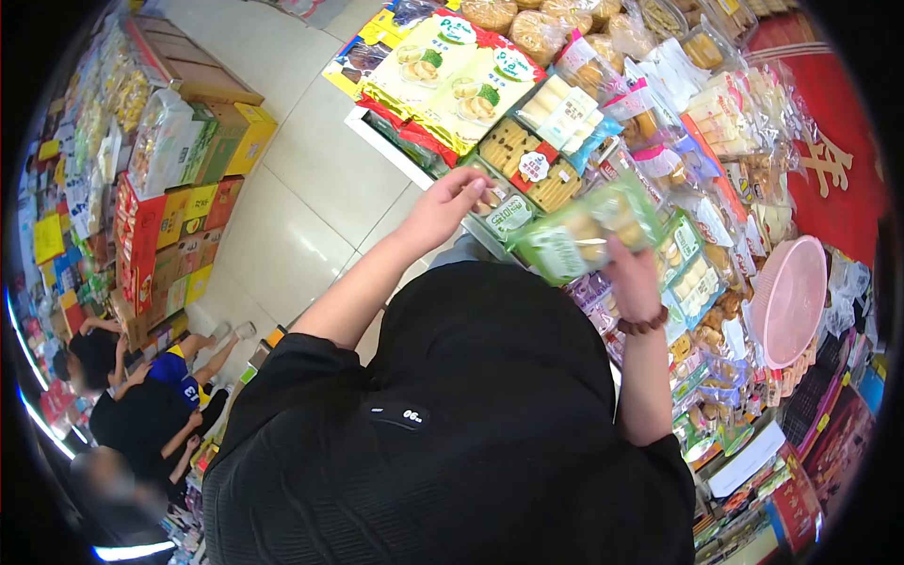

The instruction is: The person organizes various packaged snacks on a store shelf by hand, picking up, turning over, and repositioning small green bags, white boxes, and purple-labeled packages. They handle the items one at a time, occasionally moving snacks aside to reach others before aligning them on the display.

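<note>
My right hand (633, 281), with a beaded bracelet at the wrist, grips the lower edge of a green-and-clear pack of round pastries (589, 235). The pack is tilted above the display and a little smeared by motion. My left hand (450, 202) hovers at the display's near edge with thumb and fingers apart. Beside its fingertips lies another green-labelled pack (508, 215); I cannot tell whether they touch. Just beyond sit clear trays of cookies (527, 165) with a red-and-white label, and a tray of pale pastry sticks (562, 113).
Yellow-and-red snack bags (452, 80) and bagged buns (537, 38) fill the far side. A pink basket (789, 301) stands at the right. Stacked cartons (188, 221) line the left, across a tiled floor (301, 207). Other people (141, 414) are at lower left.
</note>
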`<action>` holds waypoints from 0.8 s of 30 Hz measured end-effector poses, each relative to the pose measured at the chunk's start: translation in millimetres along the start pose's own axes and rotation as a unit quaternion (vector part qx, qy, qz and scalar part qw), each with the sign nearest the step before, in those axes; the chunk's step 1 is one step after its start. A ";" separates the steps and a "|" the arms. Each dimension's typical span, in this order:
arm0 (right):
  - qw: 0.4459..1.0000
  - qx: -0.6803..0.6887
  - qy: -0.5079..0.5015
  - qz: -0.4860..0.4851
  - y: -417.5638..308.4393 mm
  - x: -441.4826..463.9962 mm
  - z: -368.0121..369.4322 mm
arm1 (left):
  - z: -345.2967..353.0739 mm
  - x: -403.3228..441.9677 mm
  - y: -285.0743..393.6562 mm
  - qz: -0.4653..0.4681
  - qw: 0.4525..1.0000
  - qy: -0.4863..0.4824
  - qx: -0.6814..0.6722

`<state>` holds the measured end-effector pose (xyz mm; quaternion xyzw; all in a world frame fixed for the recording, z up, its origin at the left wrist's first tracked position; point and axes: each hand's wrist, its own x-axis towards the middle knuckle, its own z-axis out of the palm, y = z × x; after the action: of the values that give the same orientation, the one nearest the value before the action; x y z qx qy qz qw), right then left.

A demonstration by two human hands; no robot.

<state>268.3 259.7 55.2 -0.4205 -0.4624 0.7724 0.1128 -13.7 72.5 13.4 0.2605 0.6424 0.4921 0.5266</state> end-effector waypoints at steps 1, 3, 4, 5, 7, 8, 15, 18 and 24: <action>0.996 0.056 0.041 -0.050 -0.6 -14.0 -14.3 | -5.3 -0.3 -10.1 0.005 0.997 0.018 0.081; 0.986 0.112 0.113 -0.056 3.4 -43.5 -61.4 | -13.7 -4.8 -1.1 0.076 0.940 -0.003 0.333; 0.973 0.143 0.150 -0.098 3.1 -58.3 -72.8 | -18.0 -3.5 -13.1 0.168 0.893 -0.015 0.417; 0.965 0.147 0.192 -0.102 3.5 -73.6 -89.9 | -20.2 -0.8 -21.0 0.260 0.830 -0.026 0.493; 0.946 0.176 0.254 -0.100 9.1 -100.7 -124.6 | -10.1 7.3 -25.1 0.276 0.801 -0.049 0.529; 0.947 0.173 0.252 -0.102 8.4 -114.2 -131.0 | -4.2 12.5 -27.0 0.285 0.785 -0.060 0.546; 0.929 0.266 0.219 -0.134 28.8 -159.1 -153.6 | 2.7 42.6 -34.1 0.243 0.713 -0.108 0.649; 0.920 0.278 0.245 -0.125 39.9 -160.2 -150.5 | 4.4 41.7 -32.9 0.246 0.694 -0.107 0.668; 0.919 0.262 0.265 -0.125 40.7 -157.6 -138.4 | 13.8 47.8 -36.1 0.259 0.651 -0.078 0.710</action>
<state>479.2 234.3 78.0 -0.5040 -0.2452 0.7057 0.4333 -9.0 104.5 -38.9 0.7480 0.6585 -0.0197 0.0809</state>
